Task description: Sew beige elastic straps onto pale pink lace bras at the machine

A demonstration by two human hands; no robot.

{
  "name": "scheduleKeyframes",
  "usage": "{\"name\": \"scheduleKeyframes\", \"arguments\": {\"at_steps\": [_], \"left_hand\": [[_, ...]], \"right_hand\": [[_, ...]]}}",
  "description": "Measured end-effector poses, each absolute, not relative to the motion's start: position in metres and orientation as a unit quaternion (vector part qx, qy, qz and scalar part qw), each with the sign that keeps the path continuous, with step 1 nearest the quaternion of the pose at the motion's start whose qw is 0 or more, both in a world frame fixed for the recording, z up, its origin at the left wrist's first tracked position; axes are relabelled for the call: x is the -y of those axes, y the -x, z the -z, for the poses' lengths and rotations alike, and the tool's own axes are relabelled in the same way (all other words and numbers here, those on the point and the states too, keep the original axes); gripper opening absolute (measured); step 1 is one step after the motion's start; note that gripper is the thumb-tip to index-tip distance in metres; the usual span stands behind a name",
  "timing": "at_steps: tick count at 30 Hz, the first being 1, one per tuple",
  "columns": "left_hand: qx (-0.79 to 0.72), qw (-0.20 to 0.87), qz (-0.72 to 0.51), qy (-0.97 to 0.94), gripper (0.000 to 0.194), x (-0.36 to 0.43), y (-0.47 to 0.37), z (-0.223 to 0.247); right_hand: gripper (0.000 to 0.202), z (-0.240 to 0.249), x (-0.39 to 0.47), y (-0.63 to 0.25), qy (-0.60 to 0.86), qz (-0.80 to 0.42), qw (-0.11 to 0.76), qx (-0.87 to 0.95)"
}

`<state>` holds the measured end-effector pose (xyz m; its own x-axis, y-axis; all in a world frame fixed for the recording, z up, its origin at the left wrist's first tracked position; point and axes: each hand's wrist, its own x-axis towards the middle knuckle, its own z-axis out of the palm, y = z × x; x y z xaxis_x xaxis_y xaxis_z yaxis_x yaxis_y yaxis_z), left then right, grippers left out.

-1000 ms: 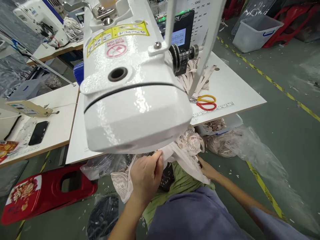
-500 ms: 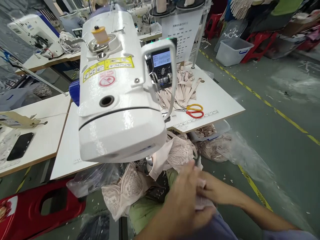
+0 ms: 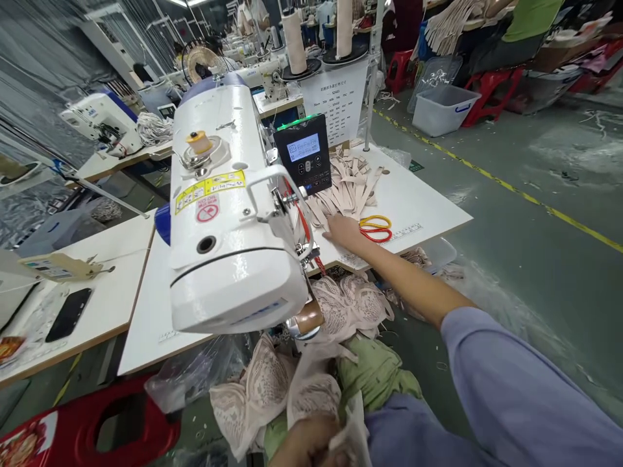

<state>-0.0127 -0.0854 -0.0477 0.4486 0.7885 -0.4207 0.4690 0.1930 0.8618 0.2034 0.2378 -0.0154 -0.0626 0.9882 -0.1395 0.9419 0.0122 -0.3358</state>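
Note:
My left hand, low in the view, is closed on a beige lace bra over my lap. My right hand reaches across the white table to the front of a pile of beige fabric straps. Its fingers are bent together at the strap ends, and the fingertips are partly hidden. Just right of that hand lie scissors with yellow and red handles. Another lace bra hangs below the table edge. A further bra lies left of my left hand.
A white sewing machine fills the middle, with a lit control panel beside it. A phone lies on the left table. A red stool stands lower left. A plastic bin sits on the floor behind.
My hands were together over beige fabric at my lap. My right hand has moved forward to the strap pile, while my left stays low with a bra. The camera view has shifted.

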Motion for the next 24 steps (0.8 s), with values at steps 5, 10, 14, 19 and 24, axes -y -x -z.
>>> {"name": "scheduleKeyframes", "arguments": {"at_steps": [5, 10, 14, 19, 24], "left_hand": [[-0.566, 0.615, -0.214, -0.505, 0.064, 0.07, 0.011, 0.024], [-0.615, 0.573, -0.285, -0.461, 0.064, 0.055, 0.005, 0.01], [-0.639, 0.496, -0.344, -0.477, 0.058, 0.044, 0.001, 0.008], [-0.622, 0.489, -0.358, -0.496, 0.053, 0.033, -0.003, -0.001], [-0.598, 0.476, -0.334, -0.552, 0.043, 0.028, -0.006, -0.012]], "right_hand": [[0.028, 0.007, -0.25, -0.208, 0.693, -0.222, 0.088, 0.68], [0.005, -0.004, -0.224, -0.235, 0.645, -0.311, 0.219, 0.663], [0.029, 0.009, -0.159, -0.236, 0.526, -0.479, 0.285, 0.642], [0.044, 0.026, -0.051, -0.229, 0.369, -0.74, 0.27, 0.493], [0.034, 0.01, -0.017, -0.216, 0.327, -0.76, 0.282, 0.485]]}}
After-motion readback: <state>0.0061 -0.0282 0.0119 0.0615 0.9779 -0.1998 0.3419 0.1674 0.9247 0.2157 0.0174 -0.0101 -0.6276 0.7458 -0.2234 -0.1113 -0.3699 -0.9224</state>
